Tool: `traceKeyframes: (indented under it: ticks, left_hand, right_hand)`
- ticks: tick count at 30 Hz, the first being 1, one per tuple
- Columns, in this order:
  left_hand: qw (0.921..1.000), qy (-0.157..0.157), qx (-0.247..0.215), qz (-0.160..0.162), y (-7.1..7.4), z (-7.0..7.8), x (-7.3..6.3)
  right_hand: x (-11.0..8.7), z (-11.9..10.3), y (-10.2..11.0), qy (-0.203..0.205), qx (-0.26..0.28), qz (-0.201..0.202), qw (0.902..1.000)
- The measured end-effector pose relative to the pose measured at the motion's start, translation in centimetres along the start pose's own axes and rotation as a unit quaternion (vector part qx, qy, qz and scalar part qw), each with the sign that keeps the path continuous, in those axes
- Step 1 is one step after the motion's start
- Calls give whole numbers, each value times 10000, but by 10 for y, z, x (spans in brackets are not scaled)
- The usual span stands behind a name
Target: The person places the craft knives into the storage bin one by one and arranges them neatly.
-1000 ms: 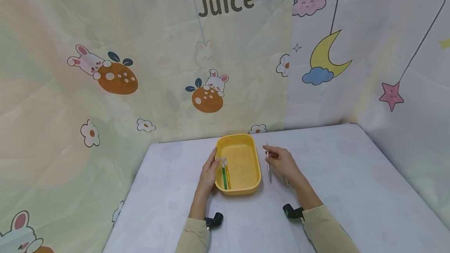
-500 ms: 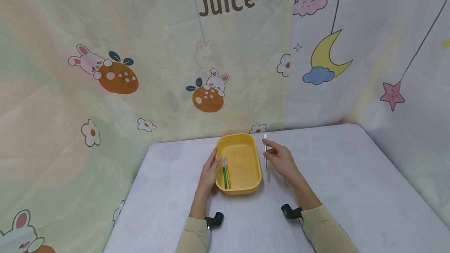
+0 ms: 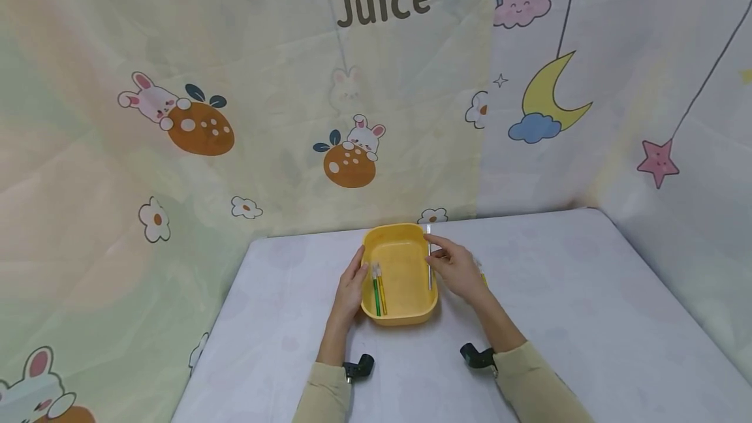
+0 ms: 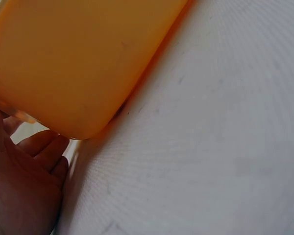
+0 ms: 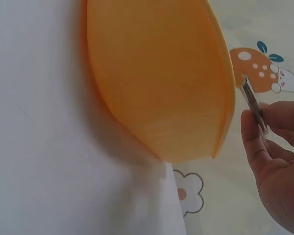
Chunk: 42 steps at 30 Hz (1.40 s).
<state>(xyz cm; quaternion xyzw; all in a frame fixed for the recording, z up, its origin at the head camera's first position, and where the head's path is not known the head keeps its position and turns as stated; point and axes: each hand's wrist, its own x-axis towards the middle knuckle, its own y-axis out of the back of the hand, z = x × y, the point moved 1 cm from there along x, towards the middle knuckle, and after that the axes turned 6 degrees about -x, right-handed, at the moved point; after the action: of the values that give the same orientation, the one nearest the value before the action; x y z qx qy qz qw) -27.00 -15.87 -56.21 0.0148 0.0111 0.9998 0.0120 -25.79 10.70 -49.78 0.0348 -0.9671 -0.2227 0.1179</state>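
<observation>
The right hand (image 3: 459, 273) pinched a silvery rod (image 3: 429, 274) over the right side of the yellow tray (image 3: 405, 279). The left hand (image 3: 348, 291) gripped its left side.

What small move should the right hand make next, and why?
Perhaps ease the silver stick slightly further over the yellow tray: the right hand pinches it at the tray's right side, the left hand holds the opposite side, and a green stick and a yellow stick lie inside.

White-covered table (image 3: 587, 279), pale printed backdrop (image 3: 276, 70), dark "Juice" lettering (image 3: 384, 6), yellow moon (image 3: 537, 91) with blue cloud (image 3: 534, 128), pink star (image 3: 658, 161)
</observation>
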Motion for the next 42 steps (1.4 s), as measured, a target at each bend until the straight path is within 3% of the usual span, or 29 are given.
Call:
traceKeyframes:
  ticks: [9,20,30,42]
  left_hand:
    - [10000,-9,39,-16,-1,1,-1]
    - [10000,44,12,13,0,0,-2]
    - [10000,63,-56,-9,0,-1,0]
    - [10000,23,-8,-33,0,0,0]
  right_hand:
    - [1,-6,-14,-82,15,-193,9998]
    - [4,-15,-26,200,-16,-308,9993]
    - [5,-22,-37,-47,-85,-455,9989]
    - [7,-27,-50,93,-88,-378,9992]
